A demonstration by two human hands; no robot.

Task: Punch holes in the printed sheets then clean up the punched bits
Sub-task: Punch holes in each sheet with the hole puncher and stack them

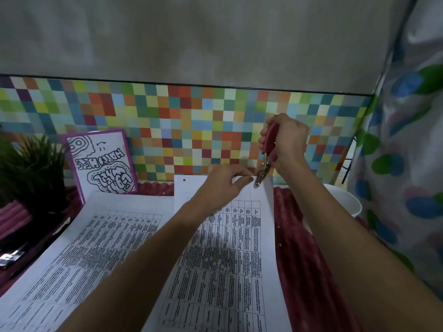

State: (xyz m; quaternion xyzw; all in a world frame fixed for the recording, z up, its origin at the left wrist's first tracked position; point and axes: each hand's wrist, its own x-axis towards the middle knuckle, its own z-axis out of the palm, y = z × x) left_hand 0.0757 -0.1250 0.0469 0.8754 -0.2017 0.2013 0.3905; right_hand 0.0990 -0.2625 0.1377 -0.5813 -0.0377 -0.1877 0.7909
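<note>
Two papers lie flat: a spare page (96,248) left of the sheet (242,248). The left hand (223,182) pinches the sheet's top edge, paper bits (217,262) dot its middle, and a pink punch (266,161) sits at its top right edge, squeezed in the right hand (288,140).

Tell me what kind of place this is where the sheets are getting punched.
Likely a home desk or craft corner: a multicoloured checkered wall panel, a purple-framed doodle beside a leafy plant, and a patterned curtain on the right.
</note>
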